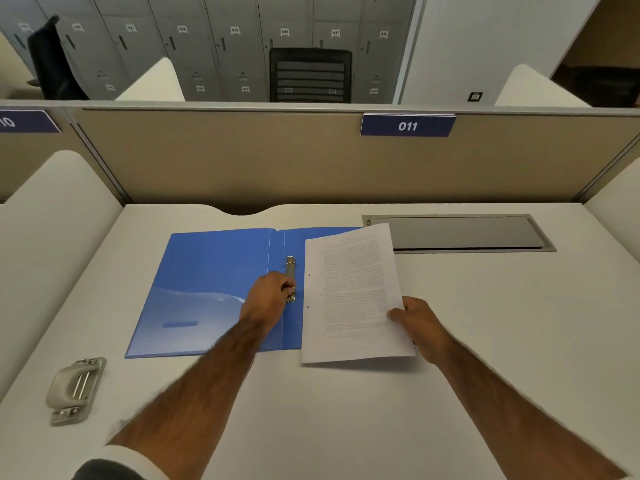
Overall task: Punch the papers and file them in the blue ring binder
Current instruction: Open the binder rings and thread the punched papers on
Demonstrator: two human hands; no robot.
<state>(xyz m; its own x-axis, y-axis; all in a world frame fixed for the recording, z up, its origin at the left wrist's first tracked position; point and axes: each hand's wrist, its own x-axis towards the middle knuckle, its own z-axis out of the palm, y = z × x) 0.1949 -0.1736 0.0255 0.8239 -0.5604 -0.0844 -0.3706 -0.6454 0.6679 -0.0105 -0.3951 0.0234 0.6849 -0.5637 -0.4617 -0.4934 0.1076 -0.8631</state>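
Blue ring binder [207, 289] lying open on the counter [346, 417], left grip [268, 299] curled round its metal rings [290, 268], right grip [417, 325] pinching printed, punched white papers [353, 292]

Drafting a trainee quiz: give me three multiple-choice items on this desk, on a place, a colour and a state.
1. Where is the hole punch? A) on the desk, near-left of the ring binder B) on the chair C) on the floor
2. The ring binder is A) red B) blue C) black
3. The papers are A) held by the right hand B) on the rings C) under the punch
A: it sits apart there; B: its open covers are blue; A: it pinches their right edge.
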